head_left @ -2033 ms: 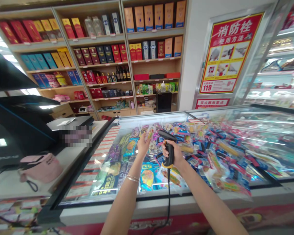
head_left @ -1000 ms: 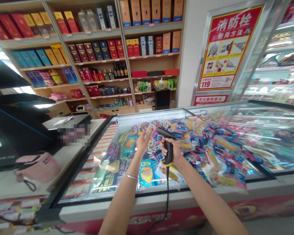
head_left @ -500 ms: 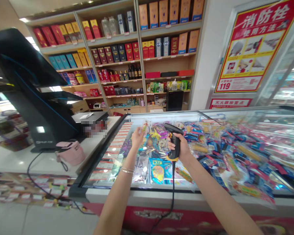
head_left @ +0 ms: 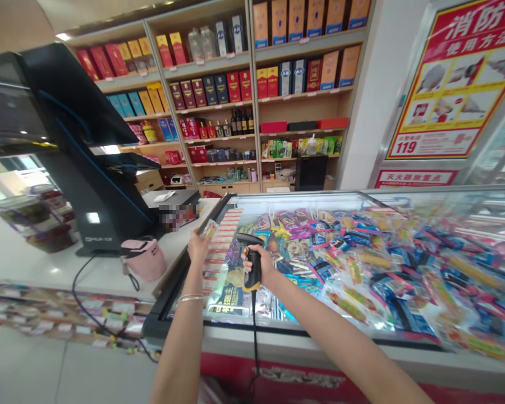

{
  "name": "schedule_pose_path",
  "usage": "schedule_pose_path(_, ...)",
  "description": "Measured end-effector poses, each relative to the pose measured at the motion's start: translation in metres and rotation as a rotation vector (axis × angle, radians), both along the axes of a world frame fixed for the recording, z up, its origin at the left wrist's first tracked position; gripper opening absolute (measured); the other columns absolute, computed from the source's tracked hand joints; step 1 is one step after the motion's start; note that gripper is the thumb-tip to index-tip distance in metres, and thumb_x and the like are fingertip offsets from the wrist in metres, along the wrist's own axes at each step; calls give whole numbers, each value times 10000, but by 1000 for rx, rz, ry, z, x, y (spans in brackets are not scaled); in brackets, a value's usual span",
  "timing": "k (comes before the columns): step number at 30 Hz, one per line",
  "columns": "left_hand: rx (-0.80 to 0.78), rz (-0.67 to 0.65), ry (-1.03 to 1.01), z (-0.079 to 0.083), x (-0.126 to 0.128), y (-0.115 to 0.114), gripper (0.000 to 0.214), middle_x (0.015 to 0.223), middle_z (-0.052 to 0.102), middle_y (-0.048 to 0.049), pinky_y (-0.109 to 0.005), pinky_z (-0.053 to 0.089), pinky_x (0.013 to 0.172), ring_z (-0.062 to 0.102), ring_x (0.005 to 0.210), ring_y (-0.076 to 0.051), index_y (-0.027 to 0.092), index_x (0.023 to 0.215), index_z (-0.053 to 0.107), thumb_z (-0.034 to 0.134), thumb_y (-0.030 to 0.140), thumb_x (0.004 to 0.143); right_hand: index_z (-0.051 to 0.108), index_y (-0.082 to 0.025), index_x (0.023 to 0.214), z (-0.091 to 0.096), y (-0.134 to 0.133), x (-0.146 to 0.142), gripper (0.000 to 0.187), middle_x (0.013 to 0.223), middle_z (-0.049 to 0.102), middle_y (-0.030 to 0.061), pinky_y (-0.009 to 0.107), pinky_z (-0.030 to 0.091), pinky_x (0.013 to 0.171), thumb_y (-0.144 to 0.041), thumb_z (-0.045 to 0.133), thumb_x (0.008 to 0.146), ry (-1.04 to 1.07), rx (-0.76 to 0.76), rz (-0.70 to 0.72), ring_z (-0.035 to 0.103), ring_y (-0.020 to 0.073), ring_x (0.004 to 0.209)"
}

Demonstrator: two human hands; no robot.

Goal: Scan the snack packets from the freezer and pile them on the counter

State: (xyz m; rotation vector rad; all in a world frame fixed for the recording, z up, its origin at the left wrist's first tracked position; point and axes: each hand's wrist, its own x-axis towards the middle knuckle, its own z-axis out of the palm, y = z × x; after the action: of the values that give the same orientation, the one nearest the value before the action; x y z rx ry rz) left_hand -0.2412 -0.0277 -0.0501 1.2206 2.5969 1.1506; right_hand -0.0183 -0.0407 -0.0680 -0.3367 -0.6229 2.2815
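My right hand (head_left: 258, 265) is wrapped round the grip of a black and yellow barcode scanner (head_left: 252, 269), held above the glass top of a chest freezer (head_left: 261, 331). The scanner's head points left, and its cable hangs down over the freezer's front. In my left hand (head_left: 197, 245), closed, is a small clear-wrapped snack pack (head_left: 211, 229) with yellow and red print. That hand is over the freezer's left edge, left of the scanner and apart from it. Many packaged snacks (head_left: 353, 252) lie on and under the glass to the right.
On the white counter (head_left: 17, 269) at left stand a black checkout terminal (head_left: 92, 185), a pink pouch (head_left: 147, 259) and stacked tubs (head_left: 46, 224). Shelves with boxed bottles (head_left: 210, 90) line the back wall. A red and yellow notice (head_left: 458, 84) hangs at right.
Both hands have moved left across the freezer, the left one with the snack pack to the freezer's left edge, the right one with the scanner following. The view has shifted slightly left.
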Motion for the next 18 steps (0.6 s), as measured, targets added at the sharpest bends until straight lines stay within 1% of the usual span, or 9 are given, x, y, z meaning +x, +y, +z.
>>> schedule_pose_path(3, -77, 85, 79, -7, 1, -5, 544, 1061, 679, -170, -409, 458, 843, 607, 1031, -325, 166, 1293, 489, 573, 427, 823, 539, -163, 672, -14, -3, -13, 170, 568, 540, -7, 183, 334, 373, -317, 601, 709, -28, -34, 70, 356, 58, 392)
schedule_pose_path(6, -117, 150, 239, -11, 1, -7, 448, 1134, 629, -191, -448, 424, 892, 515, 1124, -362, 153, 1184, 602, 545, 422, 830, 549, -169, 699, -21, -5, -15, 164, 589, 553, -2, 196, 333, 380, -328, 592, 700, -26, -35, 106, 359, 68, 400)
schedule_pose_path(8, -104, 176, 304, -13, 0, -7, 403, 1219, 573, -190, -455, 415, 895, 478, 1144, -363, 165, 1145, 638, 535, 396, 831, 554, -170, 712, -21, -7, -13, 162, 603, 564, 0, 198, 330, 384, -329, 580, 699, -12, -30, 99, 367, 72, 406)
schedule_pose_path(10, -96, 165, 316, -15, -2, -5, 392, 1258, 540, -186, -449, 415, 881, 477, 1133, -354, 174, 1153, 640, 514, 374, 840, 562, -164, 717, -21, -8, -11, 168, 608, 569, 3, 199, 329, 388, -331, 566, 702, -7, -32, 81, 369, 72, 406)
schedule_pose_path(14, -144, 111, 282, -17, -4, -3, 415, 1209, 569, -189, -450, 405, 866, 510, 1075, -346, 163, 1200, 617, 480, 341, 851, 569, -155, 719, -20, -10, -10, 186, 607, 569, 9, 201, 330, 397, -340, 542, 721, 1, -33, 68, 379, 72, 405)
schedule_pose_path(16, -156, 112, 274, -17, -3, -2, 422, 1198, 576, -196, -461, 397, 866, 516, 1063, -349, 160, 1210, 611, 477, 328, 847, 572, -153, 725, -18, -12, -10, 202, 604, 567, 11, 202, 342, 408, -350, 533, 739, -6, -32, 72, 403, 77, 413)
schedule_pose_path(18, -134, 138, 293, -16, 0, -1, 415, 1207, 571, -204, -484, 380, 888, 491, 1101, -360, 147, 1186, 624, 483, 322, 838, 579, -153, 741, -13, -14, -10, 223, 602, 563, 7, 209, 375, 433, -370, 529, 761, -29, -32, 68, 446, 88, 433)
